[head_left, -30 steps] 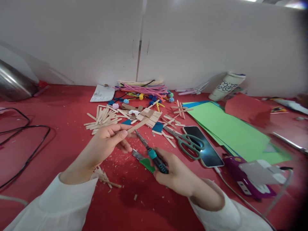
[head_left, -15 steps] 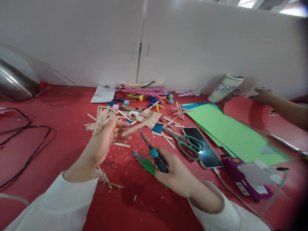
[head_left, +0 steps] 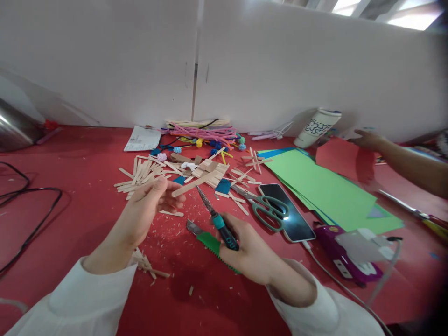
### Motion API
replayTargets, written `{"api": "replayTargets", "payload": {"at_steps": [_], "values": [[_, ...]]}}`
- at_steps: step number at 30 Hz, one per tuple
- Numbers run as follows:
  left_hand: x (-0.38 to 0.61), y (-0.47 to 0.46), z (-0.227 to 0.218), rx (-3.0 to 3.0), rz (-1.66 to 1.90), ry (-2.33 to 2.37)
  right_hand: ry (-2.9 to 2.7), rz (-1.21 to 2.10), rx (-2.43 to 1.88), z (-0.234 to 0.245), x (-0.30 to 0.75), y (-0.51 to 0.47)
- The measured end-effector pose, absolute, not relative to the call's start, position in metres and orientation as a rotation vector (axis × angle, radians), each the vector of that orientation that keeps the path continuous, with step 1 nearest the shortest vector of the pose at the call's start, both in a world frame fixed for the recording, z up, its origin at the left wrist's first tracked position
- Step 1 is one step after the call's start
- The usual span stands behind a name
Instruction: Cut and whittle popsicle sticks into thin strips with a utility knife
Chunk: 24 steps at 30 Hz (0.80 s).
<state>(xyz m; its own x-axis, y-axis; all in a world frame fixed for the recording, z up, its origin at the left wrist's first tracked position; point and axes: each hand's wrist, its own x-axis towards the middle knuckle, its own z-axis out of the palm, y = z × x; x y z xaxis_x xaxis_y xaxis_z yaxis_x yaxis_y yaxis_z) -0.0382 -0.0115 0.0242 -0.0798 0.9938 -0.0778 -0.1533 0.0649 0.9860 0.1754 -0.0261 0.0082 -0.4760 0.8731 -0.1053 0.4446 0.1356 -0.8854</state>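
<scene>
My right hand point(head_left: 245, 249) is wrapped round the black-and-teal handle of a pointed tool point(head_left: 219, 221); its narrow, speckled metal tip points up and away from me. Under that hand lies a green box cutter point(head_left: 210, 242) with its blade out. My left hand point(head_left: 150, 200) is open, thumb apart from the loosely bent fingers. In front of those fingers is the near end of a craft stick point(head_left: 191, 183), and I cannot tell whether they touch it. This stick reaches to a fan-like piece made of craft sticks point(head_left: 219, 173). Loose craft sticks point(head_left: 143, 172) are heaped beyond my left hand.
Scissors point(head_left: 269, 212) overlap a phone point(head_left: 292, 217) on the right, near a purple power strip point(head_left: 350, 256). Green paper point(head_left: 322, 186) lies behind. Another person's hand point(head_left: 366, 140) is at red paper point(head_left: 345, 158). Pipe cleaners point(head_left: 203, 133) and a cup point(head_left: 317, 128) stand at the back.
The whole view has shifted, so things appear a little further left. My left fingers look slightly more bent near the stick's end. My right hand keeps the tool in the same pose.
</scene>
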Motion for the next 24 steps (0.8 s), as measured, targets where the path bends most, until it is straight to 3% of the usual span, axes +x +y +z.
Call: {"api": "replayTargets", "payload": {"at_steps": [15,24], "values": [[-0.032,-0.016,0.027,1.271,1.113,1.306,-2.119,1.321,-1.223,0.007,0.177,-0.027],[-0.025,-0.023,0.029,1.467,1.054,1.390,-2.313,1.075,-1.246,0.010,0.176,-0.027]]}}
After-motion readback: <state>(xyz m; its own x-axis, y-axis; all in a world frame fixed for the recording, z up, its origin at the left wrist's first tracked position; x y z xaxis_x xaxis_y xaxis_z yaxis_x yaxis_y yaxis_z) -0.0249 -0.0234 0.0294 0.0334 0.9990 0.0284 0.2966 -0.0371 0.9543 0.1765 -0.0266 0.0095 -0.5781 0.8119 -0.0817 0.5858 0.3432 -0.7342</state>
